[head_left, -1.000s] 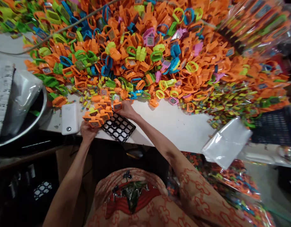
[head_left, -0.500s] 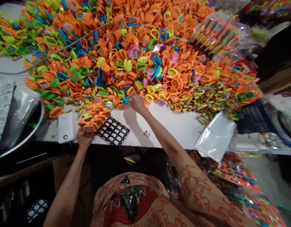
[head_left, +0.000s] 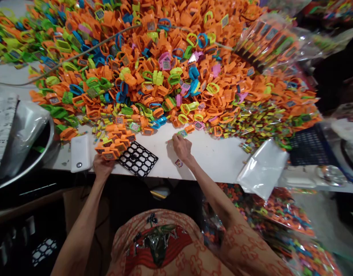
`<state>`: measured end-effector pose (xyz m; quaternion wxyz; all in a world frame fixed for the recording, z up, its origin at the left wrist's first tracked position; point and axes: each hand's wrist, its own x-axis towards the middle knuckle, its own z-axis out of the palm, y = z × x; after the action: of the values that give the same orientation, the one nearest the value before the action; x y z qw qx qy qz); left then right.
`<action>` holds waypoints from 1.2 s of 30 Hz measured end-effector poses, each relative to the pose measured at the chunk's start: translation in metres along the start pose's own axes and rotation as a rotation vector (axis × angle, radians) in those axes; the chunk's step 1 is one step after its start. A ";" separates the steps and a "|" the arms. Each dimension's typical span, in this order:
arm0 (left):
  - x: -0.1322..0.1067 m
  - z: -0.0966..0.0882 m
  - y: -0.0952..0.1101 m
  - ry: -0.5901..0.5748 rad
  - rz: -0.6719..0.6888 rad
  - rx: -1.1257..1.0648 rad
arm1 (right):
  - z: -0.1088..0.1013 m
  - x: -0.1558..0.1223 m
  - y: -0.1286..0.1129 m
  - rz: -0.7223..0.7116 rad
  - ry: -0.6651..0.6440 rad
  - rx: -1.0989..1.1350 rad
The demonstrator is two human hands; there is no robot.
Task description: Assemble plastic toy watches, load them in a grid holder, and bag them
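Fingers of the left hand point(head_left: 103, 165) are curled in at the near edge of the worktop point(head_left: 219, 163), holding a bunch of orange toy watches point(head_left: 116, 143) from its near side. How tightly they grip cannot be seen. A black grid tray point(head_left: 139, 159) lies flat just right of the bunch, and a white rectangular device point(head_left: 80, 153) lies to its left. Further right, a small printed piece point(head_left: 178, 163) lies close to the wrist of the right hand point(head_left: 182, 147). That hand's fingers are bent inward, low over the white surface; whether they pinch anything cannot be told. A clear plastic bag point(head_left: 262, 168) hangs partly over the front edge, well to the right. Beyond the right hand, small yellow pieces point(head_left: 251, 120) lie along the foot of a broad, mostly orange pile point(head_left: 170, 46), with a thin cord point(head_left: 87, 50) across it at the back.
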<state>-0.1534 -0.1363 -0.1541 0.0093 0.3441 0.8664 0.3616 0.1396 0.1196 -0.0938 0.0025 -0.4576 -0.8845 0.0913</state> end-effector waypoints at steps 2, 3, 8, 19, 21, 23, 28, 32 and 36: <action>0.001 0.000 0.002 0.021 0.002 -0.016 | 0.002 -0.007 0.006 0.047 0.035 0.088; 0.001 0.001 0.003 0.033 0.001 -0.028 | 0.001 -0.008 0.008 0.071 0.057 0.136; 0.003 0.001 0.007 0.056 0.012 -0.042 | -0.012 0.000 0.004 0.307 0.034 0.164; 0.005 0.004 0.004 0.081 0.052 -0.008 | -0.012 0.000 0.012 0.618 0.068 0.365; 0.005 0.004 0.004 0.086 0.058 -0.003 | -0.013 0.006 0.014 0.623 0.068 0.348; 0.004 0.004 0.005 0.079 0.066 -0.003 | -0.012 0.007 0.016 0.626 0.087 0.414; 0.003 0.004 0.004 0.063 0.019 -0.029 | -0.002 -0.018 0.009 0.614 0.199 1.102; 0.000 0.004 0.007 0.034 -0.026 -0.010 | 0.001 -0.035 -0.032 0.387 0.070 1.429; -0.003 0.003 0.011 0.003 -0.040 0.039 | -0.001 -0.038 -0.093 0.177 -0.253 1.507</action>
<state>-0.1442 -0.1306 -0.1501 0.0087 0.3261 0.8801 0.3449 0.0864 0.0368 -0.0751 0.2050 -0.3876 -0.5369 0.7207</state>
